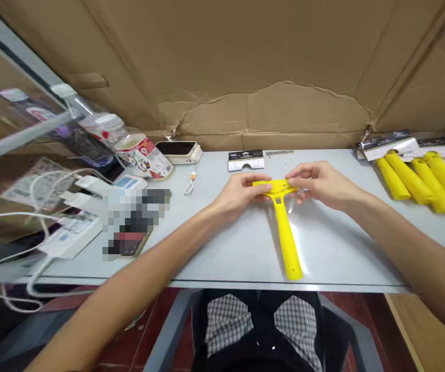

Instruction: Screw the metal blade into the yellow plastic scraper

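A yellow T-shaped plastic scraper (288, 237) lies in front of me, its handle pointing toward the table's front edge. At the left end of its wide head, my left hand (241, 191) pinches it between thumb and fingers. The other end of the head is gripped by my right hand (313, 183), whose fingertips press on its top. Whether a small part sits under those fingertips is hidden. Just beyond the hands lie a black and white header card (245, 164) and a thin flat metal strip (279, 153).
Several yellow scrapers (412, 178) with header cards are at the right. Leftward stand a phone (178, 149), a paper cup (144, 155), plastic bottles (106, 129) and a power strip (71, 235) with white cables. A small looped cord (189, 185) lies nearer. Cardboard (264, 62) lines the back.
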